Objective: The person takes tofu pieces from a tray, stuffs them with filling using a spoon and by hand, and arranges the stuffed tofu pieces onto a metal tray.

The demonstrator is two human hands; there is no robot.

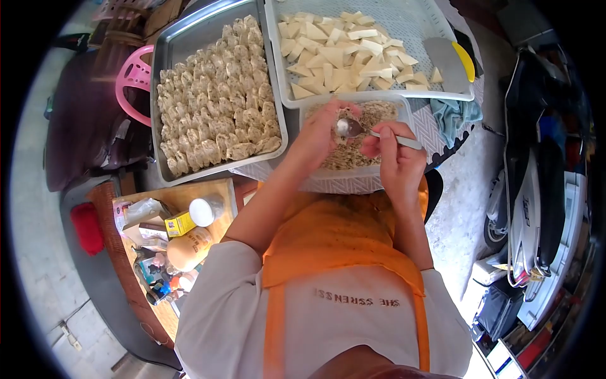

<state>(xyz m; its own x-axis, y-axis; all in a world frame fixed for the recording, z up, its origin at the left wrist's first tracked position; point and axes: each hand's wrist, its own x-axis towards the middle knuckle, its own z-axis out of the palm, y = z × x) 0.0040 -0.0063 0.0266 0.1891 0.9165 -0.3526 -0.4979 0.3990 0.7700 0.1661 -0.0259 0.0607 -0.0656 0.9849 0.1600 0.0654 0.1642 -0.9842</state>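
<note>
My right hand (399, 156) is closed around the handle of a metal spoon (352, 127). The spoon's bowl reaches to the fingers of my left hand (320, 134), which curl together at the palm. What the left fingers hold is mostly hidden by the hand and spoon. Below both hands is a clear plastic container (406, 112) with a crumbly brown minced filling (353, 156) in it.
Rows of filled pieces (218, 95) stand in a metal tray (189, 30) at left. Behind the container, a white tray (435, 19) bears pale tofu-like wedges (344, 54) and a yellow-handled scraper (447, 63). A teal cloth (453, 119) lies at right; a wooden stand (218, 189) holds jars.
</note>
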